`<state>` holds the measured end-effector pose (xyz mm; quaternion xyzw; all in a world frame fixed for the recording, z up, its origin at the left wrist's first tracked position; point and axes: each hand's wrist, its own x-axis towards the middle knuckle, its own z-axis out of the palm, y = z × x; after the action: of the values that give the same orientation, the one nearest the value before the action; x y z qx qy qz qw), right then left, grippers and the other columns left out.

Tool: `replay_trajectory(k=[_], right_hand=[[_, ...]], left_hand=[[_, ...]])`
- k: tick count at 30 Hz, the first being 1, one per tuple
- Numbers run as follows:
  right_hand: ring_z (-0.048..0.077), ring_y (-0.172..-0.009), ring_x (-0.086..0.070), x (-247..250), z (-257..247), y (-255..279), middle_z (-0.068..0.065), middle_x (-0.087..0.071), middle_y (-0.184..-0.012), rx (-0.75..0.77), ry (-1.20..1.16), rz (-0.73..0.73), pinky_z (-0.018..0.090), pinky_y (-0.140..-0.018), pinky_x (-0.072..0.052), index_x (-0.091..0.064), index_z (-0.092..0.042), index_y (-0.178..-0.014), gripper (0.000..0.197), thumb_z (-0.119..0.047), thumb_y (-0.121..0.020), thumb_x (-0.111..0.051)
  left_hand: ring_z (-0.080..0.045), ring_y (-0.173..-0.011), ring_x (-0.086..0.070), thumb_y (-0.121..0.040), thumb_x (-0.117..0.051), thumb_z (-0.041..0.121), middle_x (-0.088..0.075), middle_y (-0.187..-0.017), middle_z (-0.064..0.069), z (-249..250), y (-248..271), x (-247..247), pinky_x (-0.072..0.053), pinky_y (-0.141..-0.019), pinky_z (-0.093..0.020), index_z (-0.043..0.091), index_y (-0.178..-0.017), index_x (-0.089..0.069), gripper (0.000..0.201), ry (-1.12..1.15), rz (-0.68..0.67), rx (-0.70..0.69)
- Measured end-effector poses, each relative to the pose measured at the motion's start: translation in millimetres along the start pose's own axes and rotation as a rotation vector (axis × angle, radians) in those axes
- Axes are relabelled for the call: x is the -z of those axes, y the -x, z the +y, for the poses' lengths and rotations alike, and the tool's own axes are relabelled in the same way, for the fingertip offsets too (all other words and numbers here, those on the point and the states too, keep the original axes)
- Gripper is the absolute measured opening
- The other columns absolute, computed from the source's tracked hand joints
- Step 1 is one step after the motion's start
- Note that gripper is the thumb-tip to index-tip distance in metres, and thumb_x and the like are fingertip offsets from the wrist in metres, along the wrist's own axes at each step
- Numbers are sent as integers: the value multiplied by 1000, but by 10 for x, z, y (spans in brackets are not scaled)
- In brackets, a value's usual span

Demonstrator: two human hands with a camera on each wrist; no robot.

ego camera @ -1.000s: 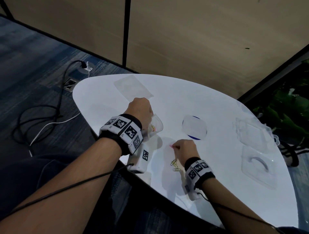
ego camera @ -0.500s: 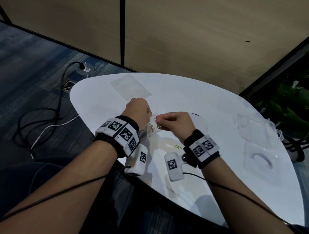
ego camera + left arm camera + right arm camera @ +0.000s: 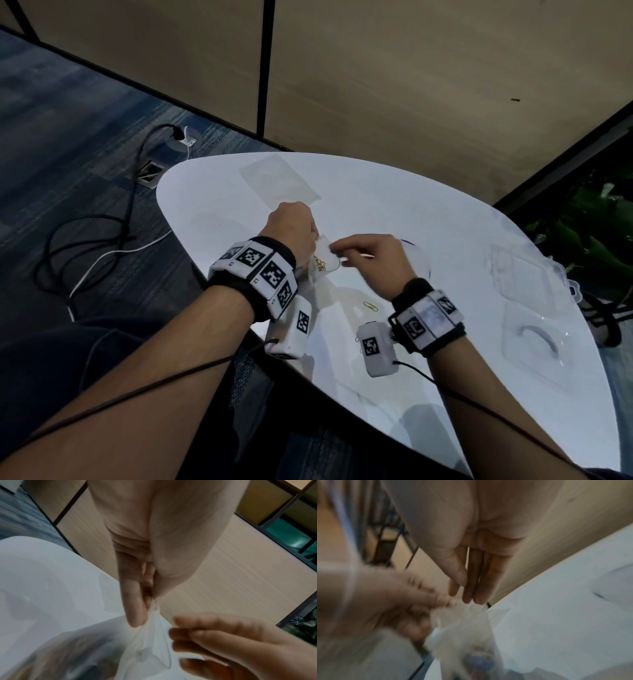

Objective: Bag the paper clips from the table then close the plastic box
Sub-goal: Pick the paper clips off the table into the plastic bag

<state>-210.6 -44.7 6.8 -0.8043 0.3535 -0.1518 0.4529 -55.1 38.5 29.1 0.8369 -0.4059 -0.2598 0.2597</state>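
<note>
Left hand (image 3: 291,229) pinching bag (image 3: 323,255) mouth open; right hand (image 3: 373,255) fingers relaxed, empty. Grab last paper clip (image 3: 370,306) off surface (image 3: 445,240) next, probably.

The head view looks steeply down over both forearms onto the white table (image 3: 445,274). Each wrist view looks close along its palm, and all three share the clear bag (image 3: 150,646).

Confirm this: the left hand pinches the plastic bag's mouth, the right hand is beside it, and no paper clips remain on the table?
One detail is wrong. The head view shows a yellow paper clip lying on the table. The left hand does pinch the plastic bag, right hand beside it.
</note>
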Motion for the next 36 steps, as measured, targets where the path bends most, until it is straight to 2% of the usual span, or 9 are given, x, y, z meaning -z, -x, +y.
replay_trajectory(k=[3, 7, 12, 16, 19, 24, 27, 30, 36], right_hand=[[21, -96, -69, 203, 427, 105, 7, -74, -103, -127, 146, 88, 30, -89, -56, -75, -14, -101, 32, 1, -93, -48], [18, -137, -43, 126, 979, 400, 3, -45, -150, -274, 606, -251, 27, -114, -29, -49, -20, -141, 41, -18, -101, -42], [20, -149, -20, -53, 1151, 795, 3, -11, -164, -51, 750, -467, 34, -120, -23, -25, -21, -153, 52, -19, -102, -33], [38, -128, -53, -93, 1316, 1053, 28, -46, -142, 212, 891, -523, 43, -102, -48, -51, 1, -135, 67, -3, -72, -71], [33, -107, -68, -122, 1451, 1079, 22, -64, -123, 234, 932, -476, 39, -87, -57, -66, -2, -117, 67, -8, -54, -89], [28, -76, -71, -135, 1394, 1122, 11, -72, -94, 337, 901, -352, 31, -63, -60, -74, -7, -91, 43, 3, -51, -86], [27, -64, -66, -109, 1277, 1032, 7, -68, -76, 249, 847, -306, 27, -55, -53, -73, -10, -78, 21, 2, -61, -78], [22, -74, -68, -35, 1270, 960, 2, -73, -82, 85, 690, -178, 24, -69, -51, -78, -17, -86, 11, -12, -82, -68], [3, -61, -60, 152, 1194, 826, -10, -69, -66, -257, 475, -232, 17, -67, -50, -76, -24, -75, 14, -12, -71, -71]], left_hand=[[-27, -100, -69, -92, -59, 7, -74, -107, -8, -25, 6, 21, -54, -79, -28, 9, -97, -78, 19, -7, -7, -3], [-28, -96, -71, -93, -59, 8, -75, -104, -10, -8, 22, 21, -58, -86, -32, 9, -99, -77, 19, -5, -19, 3], [-31, -90, -73, -92, -60, 8, -74, -103, -12, -21, 36, 51, -60, -88, -38, 9, -95, -77, 17, 3, -39, 16], [-34, -91, -73, -93, -59, 6, -74, -100, -16, -31, 59, 87, -61, -85, -40, 6, -97, -75, 17, 50, -45, 34], [-34, -92, -73, -93, -59, 5, -75, -98, -17, -25, 81, 82, -61, -85, -41, 5, -97, -75, 17, 72, -39, 32], [-34, -92, -74, -94, -59, 5, -76, -98, -16, 8, 109, 63, -61, -87, -41, 4, -97, -76, 17, 59, -41, 16], [-33, -93, -73, -94, -58, 5, -76, -98, -16, 39, 119, 35, -60, -88, -41, 4, -99, -76, 19, 37, -49, 6], [-33, -94, -73, -95, -57, 6, -76, -98, -15, 69, 113, 1, -59, -90, -40, 4, -100, -76, 19, 6, -61, -6], [-33, -93, -73, -93, -58, 5, -74, -100, -16, 132, 90, -42, -59, -90, -38, 8, -99, -76, 19, -39, -92, -1]])
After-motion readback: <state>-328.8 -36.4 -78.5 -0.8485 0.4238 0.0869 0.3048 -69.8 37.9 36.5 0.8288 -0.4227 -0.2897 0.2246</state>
